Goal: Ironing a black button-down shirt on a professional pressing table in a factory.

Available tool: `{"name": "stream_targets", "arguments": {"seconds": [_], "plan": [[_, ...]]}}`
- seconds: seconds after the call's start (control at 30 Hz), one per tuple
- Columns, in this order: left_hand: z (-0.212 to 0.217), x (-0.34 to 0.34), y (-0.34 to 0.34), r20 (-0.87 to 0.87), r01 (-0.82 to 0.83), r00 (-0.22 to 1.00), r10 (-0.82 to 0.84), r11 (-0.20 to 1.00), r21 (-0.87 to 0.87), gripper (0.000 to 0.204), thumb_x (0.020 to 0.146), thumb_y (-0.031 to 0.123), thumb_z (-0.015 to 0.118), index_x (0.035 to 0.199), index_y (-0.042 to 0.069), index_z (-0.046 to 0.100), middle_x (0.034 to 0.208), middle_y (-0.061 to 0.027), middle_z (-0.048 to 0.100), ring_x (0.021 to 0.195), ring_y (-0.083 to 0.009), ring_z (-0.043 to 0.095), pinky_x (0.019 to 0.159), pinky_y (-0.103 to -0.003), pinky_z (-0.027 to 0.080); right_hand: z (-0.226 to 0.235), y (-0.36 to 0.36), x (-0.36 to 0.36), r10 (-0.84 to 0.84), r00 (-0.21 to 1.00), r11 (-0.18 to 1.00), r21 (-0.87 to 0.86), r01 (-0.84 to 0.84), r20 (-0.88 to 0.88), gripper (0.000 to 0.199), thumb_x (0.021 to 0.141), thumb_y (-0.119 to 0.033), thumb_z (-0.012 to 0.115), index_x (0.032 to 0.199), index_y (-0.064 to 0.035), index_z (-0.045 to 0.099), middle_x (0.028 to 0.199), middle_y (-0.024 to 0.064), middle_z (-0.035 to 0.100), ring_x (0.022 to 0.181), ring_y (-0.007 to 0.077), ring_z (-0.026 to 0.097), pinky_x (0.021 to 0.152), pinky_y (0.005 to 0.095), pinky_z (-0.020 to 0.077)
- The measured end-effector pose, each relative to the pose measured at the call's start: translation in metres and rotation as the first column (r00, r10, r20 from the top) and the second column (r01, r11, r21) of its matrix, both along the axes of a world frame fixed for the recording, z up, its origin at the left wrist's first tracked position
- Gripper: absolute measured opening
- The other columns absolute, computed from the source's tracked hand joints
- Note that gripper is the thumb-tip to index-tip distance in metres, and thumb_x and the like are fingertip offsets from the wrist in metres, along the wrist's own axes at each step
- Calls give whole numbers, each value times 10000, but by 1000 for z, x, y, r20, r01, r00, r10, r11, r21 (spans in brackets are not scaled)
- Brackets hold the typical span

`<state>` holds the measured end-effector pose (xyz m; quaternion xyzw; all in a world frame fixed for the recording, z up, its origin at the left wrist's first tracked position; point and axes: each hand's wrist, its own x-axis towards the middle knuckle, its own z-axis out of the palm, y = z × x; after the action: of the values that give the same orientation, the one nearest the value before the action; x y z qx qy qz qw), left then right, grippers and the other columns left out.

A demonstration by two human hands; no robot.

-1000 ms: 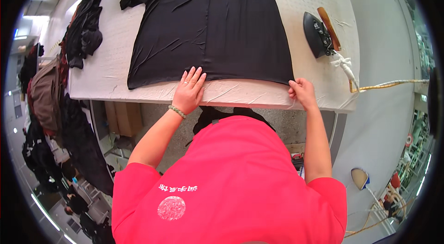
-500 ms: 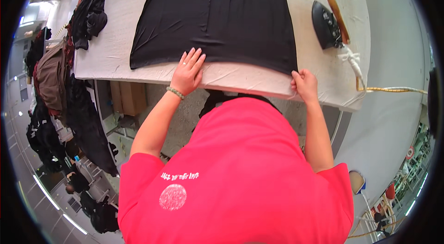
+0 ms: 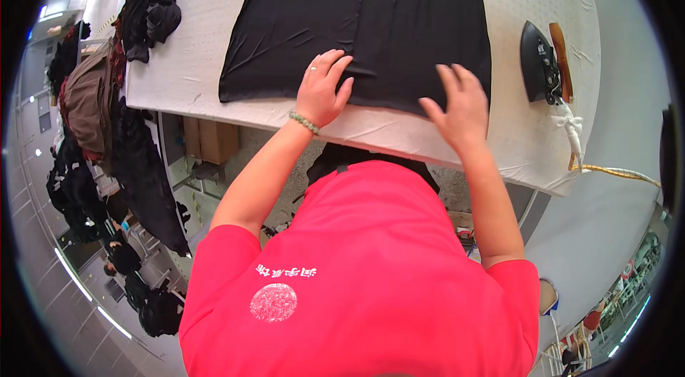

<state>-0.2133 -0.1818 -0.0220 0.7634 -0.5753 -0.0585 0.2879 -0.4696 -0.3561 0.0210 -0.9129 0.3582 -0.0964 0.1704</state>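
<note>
One black shirt (image 3: 407,20) lies spread on the pale worktop (image 3: 189,70), its near hem lying just inside the worktop's near edge and its far part running out of view. The left grip (image 3: 325,91) is released, palm down with fingers apart, over the middle of the hem; the right grip (image 3: 460,109) is likewise unclenched, fingers splayed and slightly blurred, over the hem's right part. Neither grasps cloth; whether the right one touches it cannot be told. The step in hand is judged to be flattening the shirt by hand: slanting creases remain on its left half. The next move, in this judgement, calls for flat palms and light pressure, without dragging the hem over the edge. As to room, a narrow bare strip runs along the near edge, with the torso (image 3: 371,255) close against it. On the left, a wide bare stretch separates the shirt from a dark heap (image 3: 153,9). On the right, the gap to the iron (image 3: 539,63) is narrower, and its cord (image 3: 617,175) leads off over the right edge.
</note>
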Motion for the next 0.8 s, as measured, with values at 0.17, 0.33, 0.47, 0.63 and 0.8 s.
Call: {"name": "stream_targets", "arguments": {"seconds": [0.17,0.33,0.47,0.63,0.8], "plan": [[-8,84,-53,190,81,978,-84,996,20,444,868,189,693,1295,88,622,1378,-130,562,1286,-345,533,1104,-521,402,-22,-3,85,207,968,973,-74,-218,-139,660,849,-449,776,1408,-156,579,1445,178,527,1343,368,503,1101,468,430],[-36,223,-111,319,-178,930,181,983,-38,469,843,178,695,1297,90,621,1372,-137,568,1239,-350,556,1063,-523,423,-35,-96,157,65,977,982,-163,-99,-204,657,861,-491,753,1410,-173,581,1466,170,508,1368,355,483,1111,475,425],[-29,246,-167,252,118,964,-80,983,-139,436,855,192,693,1276,89,641,1358,-146,591,1263,-354,557,1078,-505,431,-44,-149,202,-90,983,989,-133,69,-163,675,869,-495,747,1433,-173,567,1489,168,492,1392,347,466,1115,483,426],[-39,305,-247,314,310,910,-271,948,-79,386,874,199,689,1243,85,668,1334,-144,624,1292,-357,555,1096,-469,442,-44,-195,251,58,977,976,-194,-99,-206,672,897,-517,713,1460,-188,551,1514,162,485,1407,350,458,1110,480,441],[-51,355,-323,382,195,912,-150,978,-80,373,890,211,683,1243,91,673,1328,-140,631,1266,-353,576,1076,-453,455,-53,-284,303,-81,965,973,-231,22,-249,626,935,-511,670,1465,-202,548,1541,158,470,1417,354,452,1115,476,443]]}}
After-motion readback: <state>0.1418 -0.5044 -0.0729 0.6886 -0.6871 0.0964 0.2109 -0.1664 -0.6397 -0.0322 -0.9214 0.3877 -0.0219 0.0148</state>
